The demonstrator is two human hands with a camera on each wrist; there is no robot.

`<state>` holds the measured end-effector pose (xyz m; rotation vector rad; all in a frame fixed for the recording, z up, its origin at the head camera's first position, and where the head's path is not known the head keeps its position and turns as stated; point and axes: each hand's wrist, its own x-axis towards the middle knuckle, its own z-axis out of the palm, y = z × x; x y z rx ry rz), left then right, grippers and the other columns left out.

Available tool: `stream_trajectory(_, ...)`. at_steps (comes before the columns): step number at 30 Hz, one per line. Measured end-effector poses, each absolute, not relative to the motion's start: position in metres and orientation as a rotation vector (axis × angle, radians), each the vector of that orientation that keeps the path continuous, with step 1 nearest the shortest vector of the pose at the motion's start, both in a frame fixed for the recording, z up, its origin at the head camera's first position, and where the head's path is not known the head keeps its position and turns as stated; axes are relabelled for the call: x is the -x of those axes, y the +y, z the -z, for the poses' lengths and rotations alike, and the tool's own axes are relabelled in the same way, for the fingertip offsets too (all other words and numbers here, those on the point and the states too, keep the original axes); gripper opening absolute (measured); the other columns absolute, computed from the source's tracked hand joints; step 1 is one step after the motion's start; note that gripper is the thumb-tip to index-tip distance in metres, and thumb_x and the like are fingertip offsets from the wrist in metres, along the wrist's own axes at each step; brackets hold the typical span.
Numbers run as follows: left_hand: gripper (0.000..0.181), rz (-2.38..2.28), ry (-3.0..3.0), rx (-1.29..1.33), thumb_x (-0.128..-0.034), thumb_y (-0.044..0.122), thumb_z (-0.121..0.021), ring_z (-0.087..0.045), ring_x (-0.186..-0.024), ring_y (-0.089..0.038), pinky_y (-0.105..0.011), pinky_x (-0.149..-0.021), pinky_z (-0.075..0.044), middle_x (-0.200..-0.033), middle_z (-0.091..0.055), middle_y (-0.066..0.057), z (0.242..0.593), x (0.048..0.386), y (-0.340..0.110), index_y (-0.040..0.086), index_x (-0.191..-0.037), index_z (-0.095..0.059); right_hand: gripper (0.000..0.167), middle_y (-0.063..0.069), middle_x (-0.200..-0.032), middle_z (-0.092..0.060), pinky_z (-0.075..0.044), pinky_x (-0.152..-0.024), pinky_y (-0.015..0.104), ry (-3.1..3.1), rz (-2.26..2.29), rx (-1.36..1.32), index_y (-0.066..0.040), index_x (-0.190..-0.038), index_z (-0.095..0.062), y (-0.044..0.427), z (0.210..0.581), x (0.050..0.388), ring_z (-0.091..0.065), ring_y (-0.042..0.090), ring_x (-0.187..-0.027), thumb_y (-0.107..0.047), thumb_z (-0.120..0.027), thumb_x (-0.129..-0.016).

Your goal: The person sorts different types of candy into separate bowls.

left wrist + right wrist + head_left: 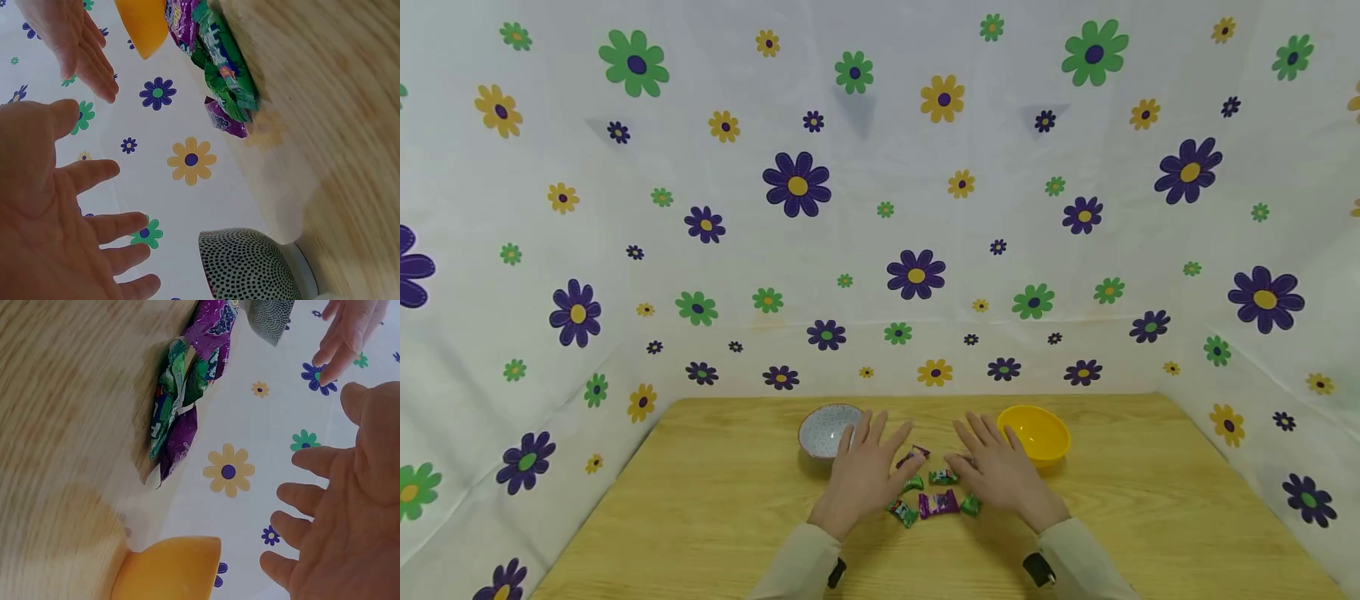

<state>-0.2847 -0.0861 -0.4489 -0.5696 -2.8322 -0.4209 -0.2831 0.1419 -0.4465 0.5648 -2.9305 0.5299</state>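
Both hands hover above the table with fingers spread and nothing held. The left hand point(862, 473) is in front of a patterned grey-white bowl point(823, 433); in the left wrist view the bowl's dotted outer wall point(247, 265) shows. The right hand point(1002, 477) is nearest a plain yellow bowl point(1043, 433) and partly covers its left side. Between the hands lie several wrapped candies: a purple candy point(938, 503) in front, another purple candy point(913, 456) farther back, and green candies point(902, 512) around them. The right hand hides part of the group.
The wooden table point(700, 517) reaches back to a white cloth point(865, 250) printed with green, yellow and purple flowers. That cloth also hangs along the left and right sides. Dark straps point(1039, 569) sit at the wrists.
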Motion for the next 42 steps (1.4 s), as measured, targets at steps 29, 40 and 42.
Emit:
stream_trajectory(29,0.034,1.123,-2.945,0.822,-0.0812,0.031,-0.079,-0.048,-0.074,-0.009,-0.023,-0.059,-0.039,-0.089,-0.061,-0.003,0.47,0.3,-0.08,0.015,-0.11,-0.073,0.033,0.023,-0.125,-0.063,-0.044,-0.103,0.057,-2.608,-1.004,-0.186,0.002,-0.122,-0.065,0.196,0.446,0.299,-0.055,0.042,-0.12,-0.017,-0.063,-0.095)
stream_trajectory(40,0.027,1.383,-3.008,0.785,-0.0767,0.021,-0.083,-0.039,-0.065,-0.012,-0.025,-0.054,-0.03,-0.089,-0.06,0.0,0.47,0.306,-0.077,0.017,-0.102,-0.075,0.039,0.029,-0.139,-0.049,-0.039,-0.106,0.06,-2.589,-1.133,0.053,0.005,-0.133,-0.054,0.242,0.452,0.311,-0.044,0.048,-0.128,-0.01,-0.056,-0.097)
stream_trajectory(42,0.028,1.408,-3.019,0.805,-0.0764,0.018,-0.084,-0.038,-0.064,-0.012,-0.025,-0.054,-0.03,-0.08,-0.055,0.0,0.47,0.307,-0.075,0.016,-0.103,-0.075,0.044,0.029,-0.145,-0.043,-0.039,-0.106,0.059,-2.606,-1.241,0.11,0.003,-0.14,-0.048,0.249,0.455,0.312,-0.041,0.047,-0.131,-0.013,-0.055,-0.098)
